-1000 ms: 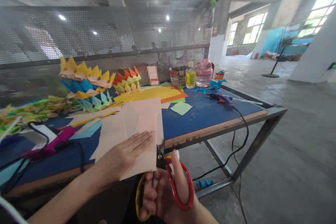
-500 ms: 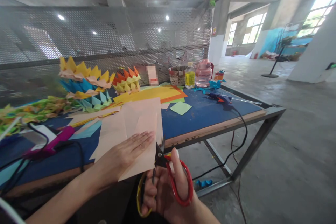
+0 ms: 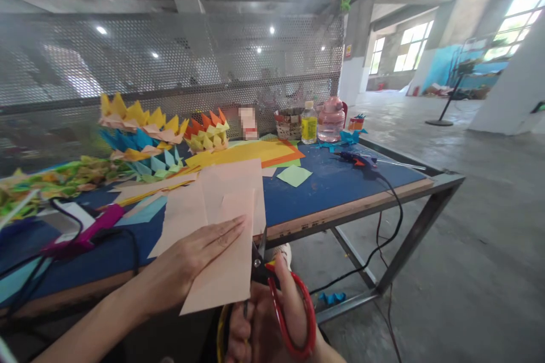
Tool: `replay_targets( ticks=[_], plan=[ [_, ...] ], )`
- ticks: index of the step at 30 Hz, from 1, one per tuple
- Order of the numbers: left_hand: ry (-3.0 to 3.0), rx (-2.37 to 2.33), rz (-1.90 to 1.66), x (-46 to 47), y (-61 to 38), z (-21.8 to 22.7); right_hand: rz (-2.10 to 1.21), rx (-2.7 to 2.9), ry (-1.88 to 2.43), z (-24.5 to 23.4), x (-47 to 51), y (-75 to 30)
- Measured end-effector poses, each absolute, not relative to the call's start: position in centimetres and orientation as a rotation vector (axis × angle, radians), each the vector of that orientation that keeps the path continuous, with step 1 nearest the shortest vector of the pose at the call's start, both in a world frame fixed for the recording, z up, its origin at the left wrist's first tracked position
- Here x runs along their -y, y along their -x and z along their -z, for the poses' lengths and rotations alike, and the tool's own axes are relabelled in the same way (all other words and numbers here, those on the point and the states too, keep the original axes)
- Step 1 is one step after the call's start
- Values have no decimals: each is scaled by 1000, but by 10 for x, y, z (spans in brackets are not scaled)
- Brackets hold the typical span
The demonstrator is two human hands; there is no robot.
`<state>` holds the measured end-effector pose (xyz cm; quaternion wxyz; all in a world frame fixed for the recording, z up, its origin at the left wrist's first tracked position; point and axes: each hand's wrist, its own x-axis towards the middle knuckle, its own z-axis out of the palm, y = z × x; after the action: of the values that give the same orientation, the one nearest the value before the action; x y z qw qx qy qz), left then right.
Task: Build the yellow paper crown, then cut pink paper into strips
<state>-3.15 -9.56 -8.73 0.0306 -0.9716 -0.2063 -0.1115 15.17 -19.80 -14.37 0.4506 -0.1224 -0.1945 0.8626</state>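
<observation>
My left hand (image 3: pixel 200 252) lies flat, fingers stretched out, on a pale peach sheet of paper (image 3: pixel 217 289) whose lower part juts over the table's front edge. Beneath it are more peach sheets (image 3: pixel 234 173). In my right hand (image 3: pixel 266 323) is a pair of scissors (image 3: pixel 293 346) with red and yellow handles, thumb through the red loop. Their dark blades stand apart at the right edge of the upper sheet; the lower blade is partly hidden by the paper.
On the blue tabletop (image 3: pixel 336 190) are stacked folded-paper rings (image 3: pixel 145 136), a purple glue gun (image 3: pixel 89 232) at left and a dark blue one (image 3: pixel 357 159) at right. A bottle (image 3: pixel 309 125), a pink jug (image 3: pixel 331 119) and a basket (image 3: pixel 287 125) stand behind. Cords hang off the edge.
The upper peach sheet has come down towards me and slightly left, with my left hand on it. My right hand has moved lower with the scissors, and their handles are spread wider.
</observation>
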Motion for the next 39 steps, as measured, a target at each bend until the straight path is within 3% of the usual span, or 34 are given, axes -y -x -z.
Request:
replay_targets(
  ticks=[39],
  plan=[
    [2983, 586, 374, 90, 29, 99, -2085, 518, 405, 126, 192, -156]
  ],
)
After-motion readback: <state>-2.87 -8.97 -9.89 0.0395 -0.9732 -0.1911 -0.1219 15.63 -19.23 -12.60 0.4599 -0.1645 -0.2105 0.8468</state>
